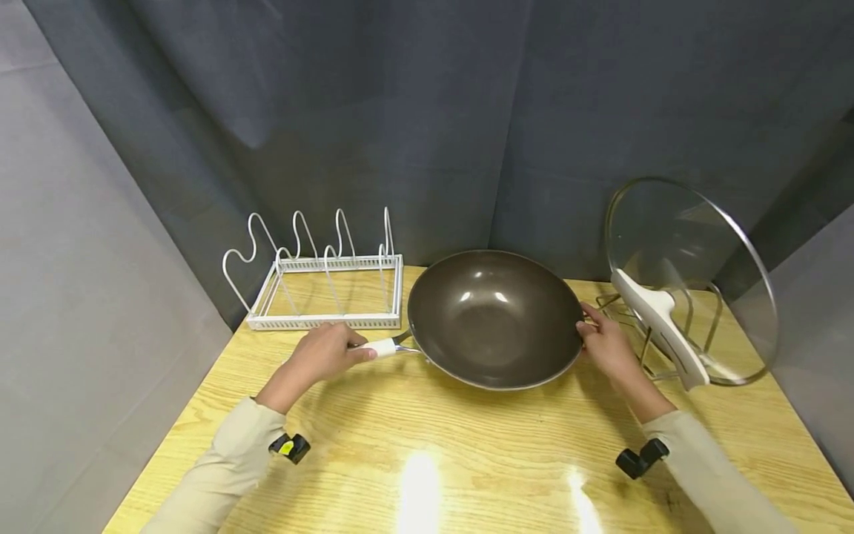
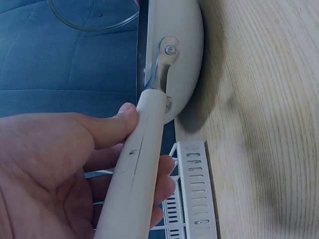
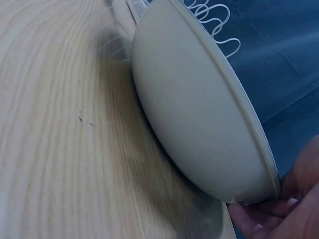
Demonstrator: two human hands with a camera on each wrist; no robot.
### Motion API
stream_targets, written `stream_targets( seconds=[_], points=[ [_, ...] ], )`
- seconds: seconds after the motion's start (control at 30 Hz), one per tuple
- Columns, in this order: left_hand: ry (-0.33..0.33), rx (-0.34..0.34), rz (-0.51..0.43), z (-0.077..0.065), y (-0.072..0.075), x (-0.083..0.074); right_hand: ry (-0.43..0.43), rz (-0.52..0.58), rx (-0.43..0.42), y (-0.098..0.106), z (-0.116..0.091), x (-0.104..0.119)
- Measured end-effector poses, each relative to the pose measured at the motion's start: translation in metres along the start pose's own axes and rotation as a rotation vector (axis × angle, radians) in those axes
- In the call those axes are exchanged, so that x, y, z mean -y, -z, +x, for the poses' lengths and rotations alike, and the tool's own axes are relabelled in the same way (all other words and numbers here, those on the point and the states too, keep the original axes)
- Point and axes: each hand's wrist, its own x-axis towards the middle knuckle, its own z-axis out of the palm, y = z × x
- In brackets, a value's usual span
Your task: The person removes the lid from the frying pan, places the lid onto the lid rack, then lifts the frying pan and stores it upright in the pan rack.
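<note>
A wok [image 1: 495,319], dark brown inside and cream outside, sits at the back middle with its mouth facing up and toward me. My left hand [image 1: 327,351] grips its white handle [image 2: 135,159], thumb on one side and fingertips round the other. On the opposite side my right hand [image 1: 606,345] pinches the rim, fingertips under the cream outer wall [image 3: 199,109] in the right wrist view. A shadow lies beneath the wok; whether its base touches the table I cannot tell.
A white wire rack [image 1: 325,322] with upright loops stands at the back left, close to the wok. On the right, a glass lid [image 1: 700,245] with a white handle [image 1: 657,319] leans upright in a metal wire stand [image 1: 715,319]. A dark curtain [image 1: 427,133] hangs behind the wooden table [image 1: 494,460].
</note>
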Motion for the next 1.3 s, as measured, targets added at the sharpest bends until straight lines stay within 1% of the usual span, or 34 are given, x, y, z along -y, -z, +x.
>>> stream_targets(
  seconds=[0.1,0.33,0.53,0.67,0.8,0.93,1.03,1.2,1.3],
  points=[
    [0.017,0.014,-0.026,-0.001,0.000,-0.001,0.015,-0.027,-0.027,-0.001,0.006,0.000],
    [0.095,0.037,-0.066,-0.003,0.001,-0.007,0.035,-0.110,-0.061,-0.002,0.018,0.001],
    [0.118,0.053,-0.067,-0.004,0.003,-0.013,0.030,-0.123,-0.085,-0.002,0.029,0.001],
    [0.131,0.062,-0.081,-0.006,0.003,-0.016,0.037,-0.186,-0.091,-0.002,0.036,0.002],
    [0.125,0.062,-0.074,-0.009,0.003,-0.019,0.052,-0.263,-0.104,-0.002,0.043,0.003],
    [0.115,0.068,-0.078,-0.010,0.002,-0.021,0.047,-0.319,-0.120,-0.002,0.050,0.002],
    [0.116,0.076,-0.100,-0.011,0.001,-0.022,0.052,-0.334,-0.115,-0.002,0.055,0.002],
    [0.095,0.089,-0.115,-0.014,0.000,-0.024,0.070,-0.365,-0.092,-0.001,0.064,0.002],
    [0.086,0.105,-0.114,-0.017,0.000,-0.025,0.067,-0.345,-0.062,-0.001,0.068,0.006]
  ],
)
